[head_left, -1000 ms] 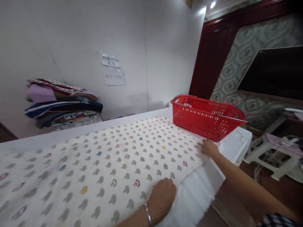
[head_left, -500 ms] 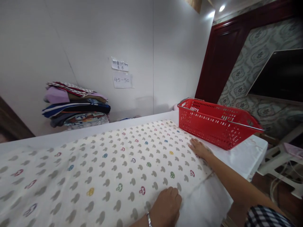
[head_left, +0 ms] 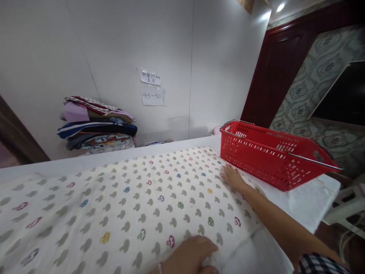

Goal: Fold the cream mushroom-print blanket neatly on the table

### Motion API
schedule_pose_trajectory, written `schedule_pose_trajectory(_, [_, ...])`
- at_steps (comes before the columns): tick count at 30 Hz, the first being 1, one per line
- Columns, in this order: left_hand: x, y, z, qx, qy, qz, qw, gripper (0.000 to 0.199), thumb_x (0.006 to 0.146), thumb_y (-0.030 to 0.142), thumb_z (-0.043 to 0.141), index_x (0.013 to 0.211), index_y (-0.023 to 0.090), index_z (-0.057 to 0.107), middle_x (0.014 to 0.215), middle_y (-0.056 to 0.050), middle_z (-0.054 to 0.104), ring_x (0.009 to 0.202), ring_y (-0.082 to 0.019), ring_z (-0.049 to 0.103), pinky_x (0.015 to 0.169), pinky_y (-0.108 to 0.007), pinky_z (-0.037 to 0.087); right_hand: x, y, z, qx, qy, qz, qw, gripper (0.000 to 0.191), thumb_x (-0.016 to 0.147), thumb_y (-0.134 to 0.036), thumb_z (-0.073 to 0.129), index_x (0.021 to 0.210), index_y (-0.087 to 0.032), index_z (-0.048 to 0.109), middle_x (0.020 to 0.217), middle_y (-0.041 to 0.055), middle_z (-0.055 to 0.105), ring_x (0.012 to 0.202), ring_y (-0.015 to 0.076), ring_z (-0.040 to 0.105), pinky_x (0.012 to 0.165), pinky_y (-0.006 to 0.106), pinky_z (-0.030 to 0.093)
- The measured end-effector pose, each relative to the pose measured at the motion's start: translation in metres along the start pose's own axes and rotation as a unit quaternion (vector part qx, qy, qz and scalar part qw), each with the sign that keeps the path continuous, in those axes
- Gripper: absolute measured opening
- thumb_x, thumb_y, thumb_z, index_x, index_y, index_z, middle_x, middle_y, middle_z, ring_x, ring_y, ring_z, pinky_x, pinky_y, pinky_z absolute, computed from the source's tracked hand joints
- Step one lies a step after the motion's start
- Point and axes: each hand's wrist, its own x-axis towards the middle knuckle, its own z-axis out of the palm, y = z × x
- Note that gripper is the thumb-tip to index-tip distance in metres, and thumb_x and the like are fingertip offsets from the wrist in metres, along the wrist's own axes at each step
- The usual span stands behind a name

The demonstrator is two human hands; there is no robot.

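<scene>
A cream cloth [head_left: 159, 194] printed with grey and coloured mushrooms is spread over the white table. My right hand [head_left: 233, 177] lies flat on its right part, fingers spread, close to the red basket [head_left: 256, 152]. At the cloth's near edge is my left hand [head_left: 191, 254], with a bracelet at the wrist. Its fingers are bent over the edge and the thumb shows below, with a bit of white fabric between them. Motion blurs this hand a little, and the frame's bottom cuts it off.
Folded clothes [head_left: 99, 127] are stacked at the back left against the grey wall [head_left: 119, 45]. Two paper signs [head_left: 153, 96] hang there. The table's right edge [head_left: 327, 205] ends beside a white plastic stool [head_left: 350, 209]. A dark screen [head_left: 342, 95] is at the far right.
My left hand has shifted slightly, its fingers stretching out more over the cloth's edge with the thumb now visible below. The right hand has slid a little left on the cloth. The view has turned slightly.
</scene>
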Motion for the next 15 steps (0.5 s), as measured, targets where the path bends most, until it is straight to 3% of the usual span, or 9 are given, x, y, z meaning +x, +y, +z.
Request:
schedule_pose_trajectory(4, [-0.043,-0.046,-0.033,0.095,0.033,-0.117,0.988,0.043,0.088,0.046,0.044,0.126,0.028,0.051,0.13,-0.001,0.055,0.115,-0.019,0.053,0.094,-0.035,0.048,0.029,-0.017,0.0,0.01,-0.014,-0.028,0.999,0.062,0.093,-0.051,0.023,0.144,-0.016,0.026,0.152,0.0082,0.014,0.14,0.0204,0.007,0.112,0.042,0.009])
schedule_pose_trajectory(8, [-0.095,-0.084,-0.032,0.254,0.062,-0.197,0.945,0.058,0.085,0.053,0.046,0.137,0.031,0.037,0.142,-0.002,0.041,0.126,-0.025,0.043,0.099,-0.044,0.04,0.046,-0.012,0.007,0.006,-0.038,0.017,0.999,0.063,0.092,-0.051,0.025,0.141,-0.012,0.031,0.15,0.0132,0.021,0.139,0.0249,0.016,0.11,0.045,0.015])
schedule_pose_trajectory(11, [-0.114,-0.094,-0.025,0.313,0.068,-0.204,0.925,0.065,0.083,0.057,0.046,0.141,0.031,0.031,0.144,-0.001,0.038,0.128,-0.024,0.041,0.102,-0.04,0.035,0.054,-0.019,0.01,-0.001,-0.022,-0.011,1.0,0.06,0.092,-0.052,0.024,0.141,-0.017,0.033,0.151,0.0109,0.02,0.139,0.0249,0.013,0.11,0.046,0.013])
schedule_pose_trajectory(15, [-0.111,-0.093,-0.024,0.358,0.082,-0.168,0.915,0.066,0.082,0.059,0.045,0.14,0.03,0.034,0.142,-0.001,0.042,0.129,-0.023,0.04,0.108,-0.037,0.025,0.088,-0.052,0.009,0.002,-0.013,-0.056,0.998,0.059,0.093,-0.052,0.023,0.142,-0.02,0.029,0.152,0.0078,0.018,0.14,0.0218,0.011,0.111,0.043,0.012])
